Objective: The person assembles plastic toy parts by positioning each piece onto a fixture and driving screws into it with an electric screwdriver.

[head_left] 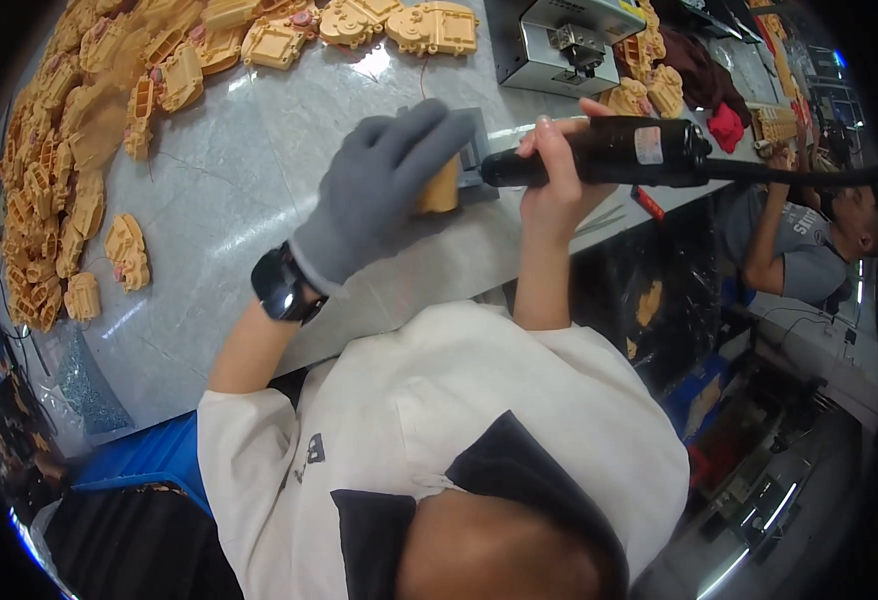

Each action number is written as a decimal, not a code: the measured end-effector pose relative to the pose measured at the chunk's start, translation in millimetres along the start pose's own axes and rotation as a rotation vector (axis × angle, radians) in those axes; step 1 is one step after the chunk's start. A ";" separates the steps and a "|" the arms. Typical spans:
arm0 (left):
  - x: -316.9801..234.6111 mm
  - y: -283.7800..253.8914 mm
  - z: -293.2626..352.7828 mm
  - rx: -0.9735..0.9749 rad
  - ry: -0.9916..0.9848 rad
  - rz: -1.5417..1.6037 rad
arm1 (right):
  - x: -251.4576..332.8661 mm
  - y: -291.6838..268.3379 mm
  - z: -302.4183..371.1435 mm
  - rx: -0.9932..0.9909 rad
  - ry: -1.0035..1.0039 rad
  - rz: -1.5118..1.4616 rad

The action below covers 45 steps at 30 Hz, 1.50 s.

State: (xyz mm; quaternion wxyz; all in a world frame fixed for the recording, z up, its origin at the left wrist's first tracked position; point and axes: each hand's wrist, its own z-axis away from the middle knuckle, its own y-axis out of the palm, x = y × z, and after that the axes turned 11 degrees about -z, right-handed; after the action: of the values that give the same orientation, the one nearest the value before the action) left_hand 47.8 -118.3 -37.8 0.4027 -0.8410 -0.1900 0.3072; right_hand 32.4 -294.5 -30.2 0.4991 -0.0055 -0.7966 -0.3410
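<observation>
My left hand [374, 190], in a grey glove, is closed over a yellow plastic housing [441, 194], whose far part lies hidden under the fingers. The housing sits against a grey block-like fixture [473, 150] on the table. In my bare right hand [557, 185] is a black electric screwdriver [624, 150], held nearly level with its tip pointing left at the fixture and housing. Its cable runs off to the right. Whether the tip touches a screw cannot be made out. A thin red wire [424, 78] rises behind my left fingers.
Yellow housings [69, 190] are heaped along the left and far edges. A metal box-shaped machine [559, 55] stands behind the screwdriver. A red-handled tool [648, 203] and tweezers [601, 220] lie at right, near a black plastic-lined container [674, 300]. Another person [799, 240] works at far right.
</observation>
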 end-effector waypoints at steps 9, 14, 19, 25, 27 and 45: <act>9.7 41.0 -16.5 0.095 -0.076 -0.409 | 17.0 -19.3 -8.5 -0.126 -0.022 -0.092; -6.5 24.0 -22.9 0.155 -0.230 -0.365 | 14.2 -25.3 -2.8 -0.131 0.024 -0.089; -2.8 37.7 -23.1 0.100 -0.211 -0.493 | 10.2 -19.5 -3.5 -0.131 0.041 -0.077; -14.7 34.7 -33.9 0.300 -0.348 -0.457 | 10.4 -21.2 -2.1 -0.087 0.056 -0.095; -28.1 23.4 -51.1 0.685 -0.608 -0.427 | 11.1 -21.8 -1.3 -0.088 0.044 -0.088; -4.4 24.4 -29.0 0.392 -0.219 -0.153 | 70.6 -30.6 -103.8 -0.009 -0.342 0.061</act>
State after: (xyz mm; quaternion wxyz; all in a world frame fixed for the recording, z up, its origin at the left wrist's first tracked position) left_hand 65.8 -151.8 -41.4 0.5573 -0.6916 -0.2324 0.3963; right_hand 68.4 -398.3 37.7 0.3662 -0.0898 -0.8679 -0.3233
